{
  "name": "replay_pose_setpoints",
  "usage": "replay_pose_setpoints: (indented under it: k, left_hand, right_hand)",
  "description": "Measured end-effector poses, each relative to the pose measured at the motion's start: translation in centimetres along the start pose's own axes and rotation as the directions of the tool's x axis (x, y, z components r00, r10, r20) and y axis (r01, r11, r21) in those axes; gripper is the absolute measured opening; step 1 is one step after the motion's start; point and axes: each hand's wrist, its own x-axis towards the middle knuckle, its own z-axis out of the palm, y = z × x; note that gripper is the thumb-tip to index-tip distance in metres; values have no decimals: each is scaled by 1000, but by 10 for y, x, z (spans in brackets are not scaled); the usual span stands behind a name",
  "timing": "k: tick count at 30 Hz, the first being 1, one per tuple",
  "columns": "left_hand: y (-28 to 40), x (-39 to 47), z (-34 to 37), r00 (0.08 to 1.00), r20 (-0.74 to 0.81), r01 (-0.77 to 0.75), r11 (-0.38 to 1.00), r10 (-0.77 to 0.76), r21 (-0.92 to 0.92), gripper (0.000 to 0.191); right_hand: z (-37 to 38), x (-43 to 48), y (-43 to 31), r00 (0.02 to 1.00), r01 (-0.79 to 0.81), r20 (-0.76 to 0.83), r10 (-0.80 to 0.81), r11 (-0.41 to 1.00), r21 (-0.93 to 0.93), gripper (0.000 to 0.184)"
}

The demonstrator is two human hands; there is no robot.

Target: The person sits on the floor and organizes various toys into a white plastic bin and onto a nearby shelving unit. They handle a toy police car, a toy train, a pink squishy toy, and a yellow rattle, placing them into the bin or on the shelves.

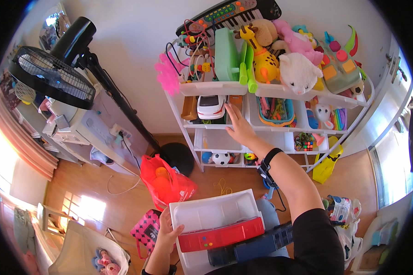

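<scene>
My left hand (167, 225) grips the left rim of a white plastic bin (213, 208) in front of my body, its thumb over the edge. Inside the bin lies a red toy vehicle (222, 234), long and boxy. A dark blue toy vehicle (258, 244) rests beside it, nearer to me, and reaches past the bin's right side. My right hand (240, 126) is stretched out to the shelf rack, fingers extended and thumb apart. Its fingertips are at the right side of a white toy car (211, 107) in a rack bin; whether they touch it cannot be told.
The white rack (189, 144) carries plush toys, a toy giraffe (260, 62) and several bins. A black standing fan (124, 89) and a red bag (167, 184) stand to the left. A pink dotted bag (146, 230) is beside my left hand. Plastic bags (346, 220) lie right.
</scene>
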Motion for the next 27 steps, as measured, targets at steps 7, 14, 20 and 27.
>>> replay_pose_setpoints:
  k: [7,14,20,27]
  left_hand:
    - [-5,-1,3,998,-23,-66,997,67,31,81]
    - [-11,-14,1,983,96,-176,944,155,278,77]
    - [-14,-17,4,991,17,-127,911,131,392,76]
    - [-20,-16,2,986,54,-164,908,155,385,77]
  right_hand:
    - [-9,-11,-29,989,142,58,-134,975,-168,82]
    - [-79,-115,-95,615,122,759,-213,977,175,34]
    - [-193,-228,-133,143,71,977,156,983,-167,107]
    - [-212,-311,-119,306,-75,931,199,980,-185,95]
